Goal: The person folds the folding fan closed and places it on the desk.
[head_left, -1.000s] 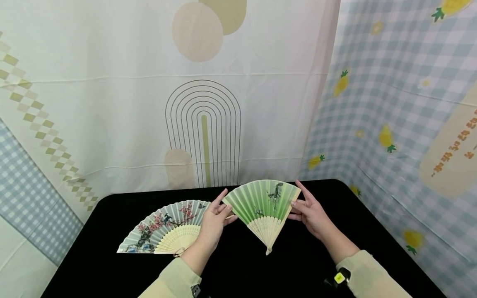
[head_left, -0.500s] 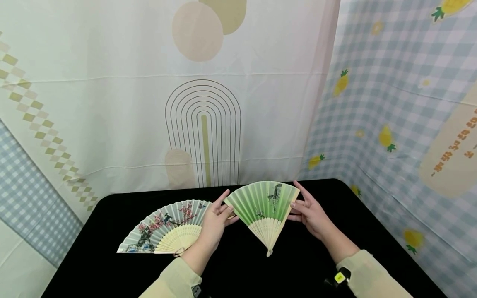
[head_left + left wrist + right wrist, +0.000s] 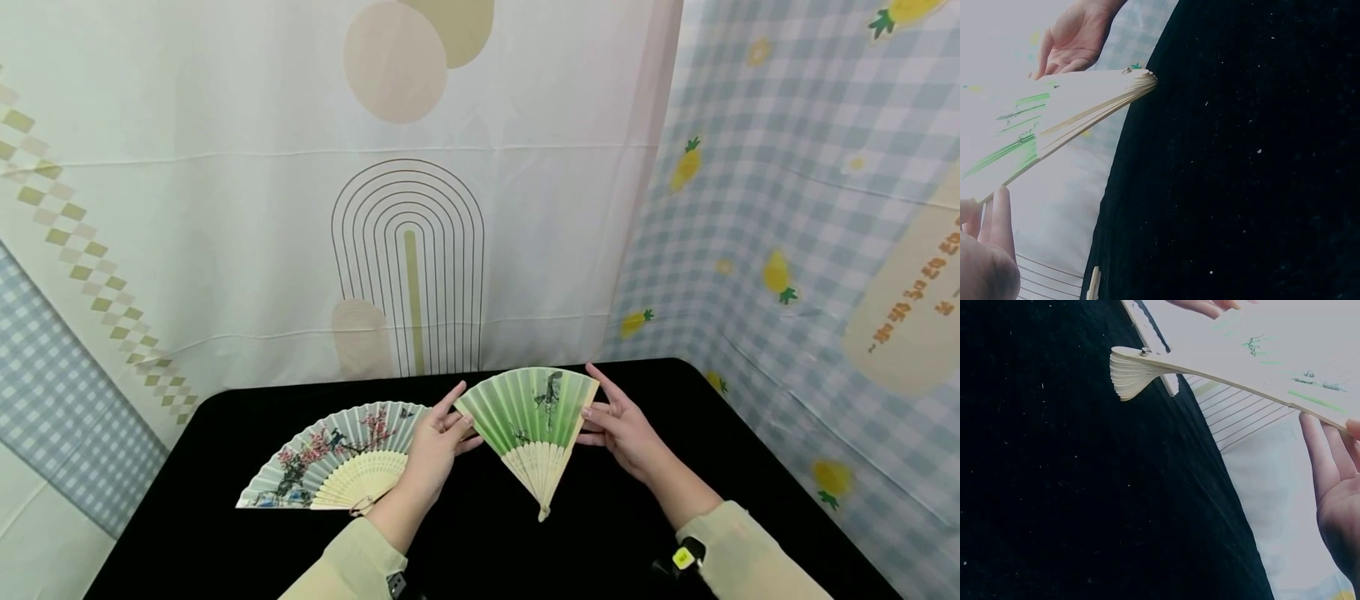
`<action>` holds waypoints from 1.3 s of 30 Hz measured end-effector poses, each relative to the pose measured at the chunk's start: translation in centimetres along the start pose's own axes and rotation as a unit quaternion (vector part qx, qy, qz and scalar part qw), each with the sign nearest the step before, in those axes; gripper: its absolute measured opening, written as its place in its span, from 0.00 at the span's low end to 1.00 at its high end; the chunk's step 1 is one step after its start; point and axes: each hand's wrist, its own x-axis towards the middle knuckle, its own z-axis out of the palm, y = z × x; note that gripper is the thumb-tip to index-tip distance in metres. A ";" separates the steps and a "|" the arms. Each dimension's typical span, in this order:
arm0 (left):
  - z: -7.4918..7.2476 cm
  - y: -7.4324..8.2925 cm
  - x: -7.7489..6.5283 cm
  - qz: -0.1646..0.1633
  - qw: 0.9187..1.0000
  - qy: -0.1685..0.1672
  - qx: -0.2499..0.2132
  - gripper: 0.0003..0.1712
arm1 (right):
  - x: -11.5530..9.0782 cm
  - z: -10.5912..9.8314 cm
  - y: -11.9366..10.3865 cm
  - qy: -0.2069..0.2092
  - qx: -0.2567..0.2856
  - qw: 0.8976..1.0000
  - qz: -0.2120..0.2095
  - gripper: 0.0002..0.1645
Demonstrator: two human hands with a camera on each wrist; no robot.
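Between my two hands a green folding fan (image 3: 536, 408) is held partly spread, its pale ribs meeting at a pivot that points down toward me. My left hand (image 3: 432, 442) pinches the fan's left outer edge between thumb and fingers. On the opposite edge, my right hand (image 3: 626, 433) pinches the outer rib, with the index finger reaching along its top corner. In the right wrist view the stacked rib ends (image 3: 1132, 372) fan out slightly at the pivot. A second folding fan (image 3: 330, 454), pale with pink blossoms, lies spread on the table, partly behind my left wrist.
A black cloth covers the table (image 3: 555, 554). Behind it hangs a white curtain (image 3: 247, 250) with beige shapes and arch lines. A blue checked curtain (image 3: 750, 275) with pineapples stands along the right side.
The green fan has sunk slightly and narrowed a little as both hands have drawn slightly closer together. The blossom fan has stayed in place.
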 end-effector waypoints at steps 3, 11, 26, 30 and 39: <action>0.0 0.0 0.0 0.000 1.000 -0.003 0.004 0.34 | 0.1 0.0 0.1 0.001 0.000 1.000 0.001 0.50; 0.2 -0.1 0.2 0.008 1.000 -0.009 0.011 0.34 | 0.2 0.1 0.1 0.004 -0.006 1.000 0.007 0.50; 0.1 0.1 0.1 0.010 0.999 -0.013 0.030 0.34 | 0.4 0.5 0.1 -0.012 0.005 1.000 0.007 0.48; 0.1 0.1 0.1 0.009 1.000 -0.014 0.021 0.35 | 0.5 0.8 0.0 -0.017 0.005 1.000 0.006 0.48; 0.1 0.2 0.1 0.009 1.000 -0.008 0.010 0.35 | 0.7 1.1 -0.2 -0.029 0.002 1.000 0.000 0.48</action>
